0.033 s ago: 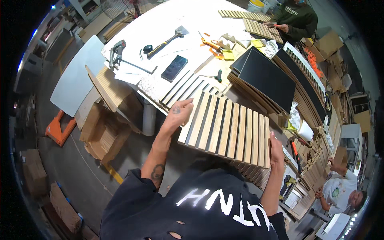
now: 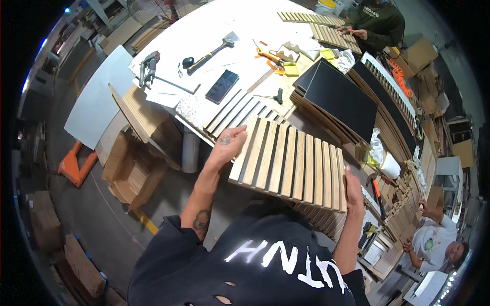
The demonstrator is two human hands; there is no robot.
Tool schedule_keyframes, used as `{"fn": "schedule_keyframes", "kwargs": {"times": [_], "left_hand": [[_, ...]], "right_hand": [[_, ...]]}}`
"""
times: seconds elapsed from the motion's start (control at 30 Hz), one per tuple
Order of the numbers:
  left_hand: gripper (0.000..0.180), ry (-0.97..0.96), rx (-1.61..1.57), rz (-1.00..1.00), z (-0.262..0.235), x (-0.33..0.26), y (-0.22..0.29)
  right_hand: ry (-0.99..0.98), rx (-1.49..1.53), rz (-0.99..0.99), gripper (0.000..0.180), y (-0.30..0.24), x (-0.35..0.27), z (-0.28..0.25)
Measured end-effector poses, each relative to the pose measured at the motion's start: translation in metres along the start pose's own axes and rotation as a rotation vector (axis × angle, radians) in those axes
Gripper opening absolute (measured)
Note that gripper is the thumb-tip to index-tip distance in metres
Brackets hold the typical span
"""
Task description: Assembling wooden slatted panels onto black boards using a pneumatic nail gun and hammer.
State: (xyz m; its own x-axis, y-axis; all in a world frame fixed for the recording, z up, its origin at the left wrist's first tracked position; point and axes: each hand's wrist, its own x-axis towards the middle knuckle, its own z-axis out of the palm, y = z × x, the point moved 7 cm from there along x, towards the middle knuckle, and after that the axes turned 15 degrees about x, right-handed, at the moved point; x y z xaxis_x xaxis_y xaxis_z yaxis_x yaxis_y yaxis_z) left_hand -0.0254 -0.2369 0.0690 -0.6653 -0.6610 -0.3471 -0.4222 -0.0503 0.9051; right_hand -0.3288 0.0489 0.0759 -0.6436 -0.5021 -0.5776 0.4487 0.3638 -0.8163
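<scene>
Two-handed holding of a slatted panel [image 2: 288, 166], with the worktable [image 2: 240, 18] taken as landmark for all positions. The panel, pale wooden slats over dark gaps, lies in front of the table's near edge, its far side overlapping that edge in view; whether the two touch cannot be told. The left hand [image 2: 229, 145], just off the near edge, is closed on the panel's left end; the right hand [image 2: 353, 188], farther right and out from the same edge, clasps the opposite end, its fingertips hidden. A second slatted panel [image 2: 232, 116] lies on the table at the near edge, partly covered by the held one. Beyond it on the tabletop is a dark phone [image 2: 222, 86]; a nail gun [image 2: 150, 66] lies at the table's left corner, and a stack of black-faced boards [image 2: 342, 99] stands at its right side. The step in hand is judged to be supporting and positioning the panel, slatted face upward. Any move from here would seem to call for both ends to travel together, with clearance kept from the table's edge and the covered panel.
</scene>
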Motion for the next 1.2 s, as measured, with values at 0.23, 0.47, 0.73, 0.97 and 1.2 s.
{"fn": "schedule_keyframes", "kwargs": {"times": [0.23, 0.47, 0.73, 0.97, 1.2], "left_hand": [[0.036, 0.007, -0.37, 0.029, 0.032, -0.003, 0.0], [0.036, 0.096, -0.359, -0.092, 0.04, -0.013, -0.008], [0.031, 0.146, -0.368, -0.05, 0.039, -0.014, -0.02], [0.032, 0.252, -0.443, -0.09, 0.035, -0.028, -0.001], [0.034, 0.164, -0.391, -0.146, 0.035, -0.014, -0.027]], "right_hand": [[-0.064, -0.594, -0.152, 0.075, -0.019, 0.042, -0.034], [-0.105, -0.047, 0.009, 0.058, -0.019, 0.056, -0.055], [-0.049, 0.164, 0.044, 0.054, -0.015, 0.058, -0.053], [-0.068, 0.202, 0.049, 0.057, -0.025, 0.049, -0.04], [-0.029, 0.186, 0.045, 0.063, -0.026, 0.044, -0.032]]}}
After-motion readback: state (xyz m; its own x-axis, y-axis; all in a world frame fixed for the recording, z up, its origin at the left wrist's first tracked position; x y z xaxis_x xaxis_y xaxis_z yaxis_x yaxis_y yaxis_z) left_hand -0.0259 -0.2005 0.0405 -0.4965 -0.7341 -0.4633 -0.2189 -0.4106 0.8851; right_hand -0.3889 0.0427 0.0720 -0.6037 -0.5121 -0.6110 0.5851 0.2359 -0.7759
